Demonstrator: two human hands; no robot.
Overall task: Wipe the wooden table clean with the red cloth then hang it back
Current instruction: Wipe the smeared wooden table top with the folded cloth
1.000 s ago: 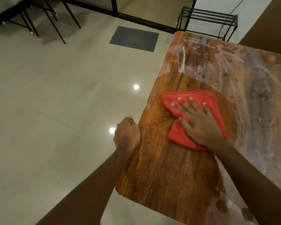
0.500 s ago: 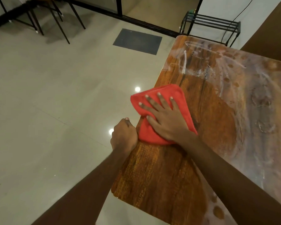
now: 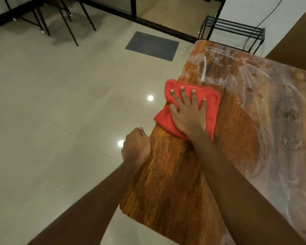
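The folded red cloth [image 3: 212, 103] lies on the wooden table [image 3: 170, 183] at its left edge, partly overhanging it. My right hand [image 3: 188, 114] presses flat on the cloth with fingers spread. My left hand [image 3: 136, 147] is closed in a fist against the table's left edge, just below the cloth. The near-left part of the tabletop shows bare brown wood; the far and right parts carry a whitish, streaky film [image 3: 281, 106].
A glossy tiled floor [image 3: 51, 121] lies to the left of the table. A dark mat [image 3: 152, 45] sits on the floor ahead. A black metal rack [image 3: 233, 29] stands behind the table's far corner. Chair legs [image 3: 67, 23] stand at the top left.
My right hand slid the cloth from the table's middle to its left edge, then a little farther away along that edge. My left fist stayed at the edge.
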